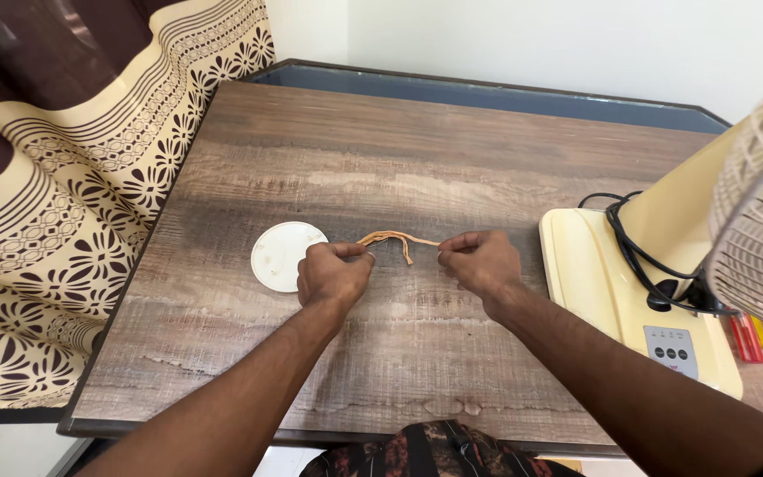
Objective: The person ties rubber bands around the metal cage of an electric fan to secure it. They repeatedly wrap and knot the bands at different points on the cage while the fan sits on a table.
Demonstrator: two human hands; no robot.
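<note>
Forearms extended over table (pixel 417 353); left hand (pixel 333 274), right hand (pixel 480 261) pinching orange string (pixel 395 238) ends.

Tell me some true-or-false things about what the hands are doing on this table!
1. Both hands pinch an orange-brown thread bundle. True.
2. The white round lid sits by the right hand. False: it lies beside the left hand.
3. A cream table fan stands at the right. True.
4. The table is glass. False: it has a wood-grain top.
5. The fan's black cord is wound round its neck. True.
</note>
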